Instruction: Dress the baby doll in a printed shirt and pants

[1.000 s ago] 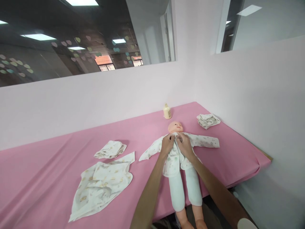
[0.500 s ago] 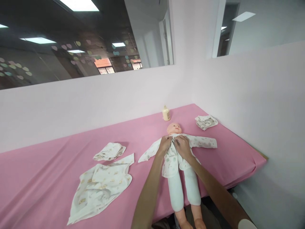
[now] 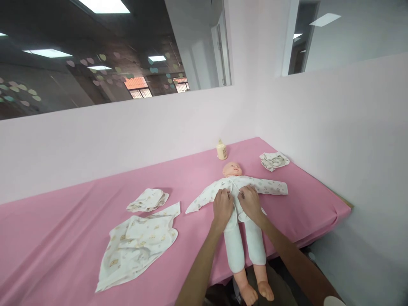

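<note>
A baby doll (image 3: 232, 169) lies on its back on the pink-covered table, legs toward me, feet past the front edge. It wears a white printed baby jacket (image 3: 210, 192) and pale trousers (image 3: 234, 250). The jacket's sleeves spread out to both sides. My left hand (image 3: 223, 207) is closed on the jacket's front at the left of the chest. Across from it, my right hand (image 3: 250, 202) pinches the other side of the front. A narrow gap separates the hands, and the jacket's front edges show between them. My fingertips are partly hidden.
Left of the doll, a spread white garment (image 3: 137, 244) and a folded cloth (image 3: 148, 200) lie on the pink cover (image 3: 63, 242). Beyond the head stands a cream pump bottle (image 3: 222, 151) by the wall. Another folded cloth (image 3: 274, 161) sits near the right edge.
Both hands have moved down from the jacket's neckline to the chest, still gripping its front. The neckline now shows above them. The view has shifted slightly.
</note>
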{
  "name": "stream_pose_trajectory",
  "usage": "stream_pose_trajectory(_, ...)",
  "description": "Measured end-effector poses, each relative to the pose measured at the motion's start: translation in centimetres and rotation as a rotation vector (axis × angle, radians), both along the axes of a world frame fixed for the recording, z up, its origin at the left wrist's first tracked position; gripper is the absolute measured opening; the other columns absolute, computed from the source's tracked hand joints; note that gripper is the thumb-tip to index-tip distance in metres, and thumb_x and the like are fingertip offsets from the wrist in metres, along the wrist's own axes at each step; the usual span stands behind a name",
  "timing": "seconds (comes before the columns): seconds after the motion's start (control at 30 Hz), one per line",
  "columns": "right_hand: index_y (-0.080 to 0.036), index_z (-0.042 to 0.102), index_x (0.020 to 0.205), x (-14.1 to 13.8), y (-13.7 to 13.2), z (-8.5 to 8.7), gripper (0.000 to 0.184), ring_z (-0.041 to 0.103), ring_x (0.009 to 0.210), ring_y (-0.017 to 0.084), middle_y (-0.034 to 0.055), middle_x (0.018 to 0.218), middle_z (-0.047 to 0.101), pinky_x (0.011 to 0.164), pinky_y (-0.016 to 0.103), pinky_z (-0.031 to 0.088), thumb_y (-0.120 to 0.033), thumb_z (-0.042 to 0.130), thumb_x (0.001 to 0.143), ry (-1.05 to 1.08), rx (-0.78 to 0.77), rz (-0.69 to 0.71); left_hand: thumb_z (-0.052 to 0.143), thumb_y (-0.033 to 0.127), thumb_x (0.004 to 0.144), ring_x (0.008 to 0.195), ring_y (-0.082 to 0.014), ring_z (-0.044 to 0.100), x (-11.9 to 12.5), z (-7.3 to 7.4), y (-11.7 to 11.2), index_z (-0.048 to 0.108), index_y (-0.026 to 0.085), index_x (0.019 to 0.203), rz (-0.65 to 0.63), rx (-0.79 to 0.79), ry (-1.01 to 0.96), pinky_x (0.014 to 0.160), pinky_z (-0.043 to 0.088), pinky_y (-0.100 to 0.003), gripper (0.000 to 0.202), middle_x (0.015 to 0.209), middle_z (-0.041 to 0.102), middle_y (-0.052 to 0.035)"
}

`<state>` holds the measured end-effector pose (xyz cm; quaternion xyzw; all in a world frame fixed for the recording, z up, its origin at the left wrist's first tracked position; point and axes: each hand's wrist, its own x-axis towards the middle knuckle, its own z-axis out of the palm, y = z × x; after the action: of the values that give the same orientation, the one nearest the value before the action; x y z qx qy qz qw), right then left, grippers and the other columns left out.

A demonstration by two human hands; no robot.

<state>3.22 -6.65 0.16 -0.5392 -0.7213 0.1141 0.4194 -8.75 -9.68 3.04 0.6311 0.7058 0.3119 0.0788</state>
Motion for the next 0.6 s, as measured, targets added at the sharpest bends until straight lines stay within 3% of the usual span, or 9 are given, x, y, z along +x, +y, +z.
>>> stream_pose_trajectory(0.27, -0.022, 0.058, 0.079, 0.0, 0.0, 1.0, 0.016, 0.06, 0.076, 0.021, 0.0023, 0.079, 0.066, 0.072, 0.033, 0.043, -0.025, 0.044, 0.083, 0.434, -0.174, 0.031, 0.04, 0.015, 0.09, 0.083, -0.0196, 0.059, 0.5, 0.0, 1.3, 0.058, 0.019, 0.085, 0.006, 0.036, 0.035, 0.069, 0.039, -0.03, 0.019, 0.092, 0.065, -0.0066)
stream_pose_trajectory(0.6, -0.022, 0.066, 0.081, -0.6, -0.2, 1.0, 0.017, 0.063, 0.083, 0.021, 0.0033, 0.086, 0.071, 0.078, 0.033, 0.046, -0.026, 0.05, 0.081, 0.582, -0.204, 0.046, 0.037, 0.023, 0.098, 0.081, -0.0176, 0.059, 0.1, -1.0, 1.8, 0.061, 0.018, 0.084, -0.122, 0.121, 0.064, 0.071, 0.04, -0.029, 0.028, 0.089, 0.065, -0.0061)
